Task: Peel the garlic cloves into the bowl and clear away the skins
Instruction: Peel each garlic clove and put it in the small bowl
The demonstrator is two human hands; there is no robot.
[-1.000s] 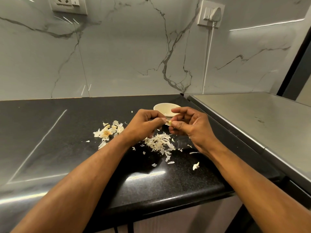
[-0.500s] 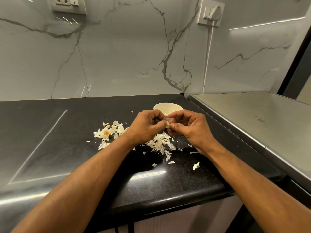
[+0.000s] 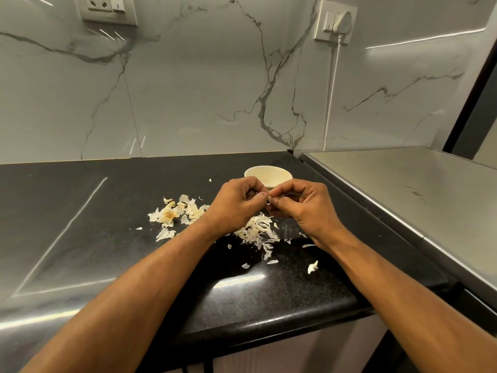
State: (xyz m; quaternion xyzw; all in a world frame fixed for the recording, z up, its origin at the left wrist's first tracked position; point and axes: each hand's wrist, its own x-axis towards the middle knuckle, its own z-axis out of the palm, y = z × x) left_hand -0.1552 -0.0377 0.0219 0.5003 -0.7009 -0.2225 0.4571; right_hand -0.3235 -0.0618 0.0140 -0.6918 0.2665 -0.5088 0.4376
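My left hand [image 3: 236,203] and my right hand [image 3: 304,208] meet fingertip to fingertip just in front of the small cream bowl [image 3: 269,174]. Both pinch one garlic clove [image 3: 269,202], almost wholly hidden by the fingers. Under the hands lies a heap of white garlic skins [image 3: 255,232] on the black counter. To the left lies the spent garlic bulb base with papery skins [image 3: 170,215] around it. The bowl's inside is mostly hidden from this angle.
Loose skin flakes are scattered towards the black counter's [image 3: 107,211] front edge, one larger piece [image 3: 312,267] at the right. A raised steel surface [image 3: 403,189] borders the counter on the right. A marble wall with a plugged-in white cable [image 3: 332,90] stands behind.
Both hands have drawn closer together and nearer the bowl, the fingers closing tighter round the clove, which now shows less. The skins and bowl have not moved.
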